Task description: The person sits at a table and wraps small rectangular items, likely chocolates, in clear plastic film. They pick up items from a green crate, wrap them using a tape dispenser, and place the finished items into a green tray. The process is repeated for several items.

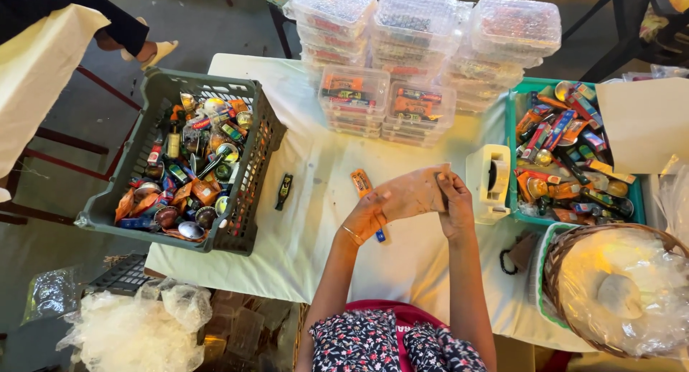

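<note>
Hands are held together above the middle of the table, which is covered by a white cloth. The left hand is laid flat, fingers stretched toward the right, and the right hand is pressed against its fingertips; neither is closed on anything that can be seen, though whether something small is pinched between them cannot be told. A gold bangle is worn on the left wrist.

Just beside the left hand, toward the table's far edge, an orange sachet is lying flat on the cloth, and a blue-tipped piece shows under the wrist. A small dark bottle lies apart, nearer the left edge, beside the grey crate of mixed wrapped items at the left corner. A white tape dispenser stands just right of the hands, touching the teal basket of similar items. Stacks of clear lidded boxes are ranged along the far edge.

As a judgement, the sachet is best taken by its short end with the fingertips, kept flat, with the wrist lifted so the blue piece is not dragged across the cloth.
</note>
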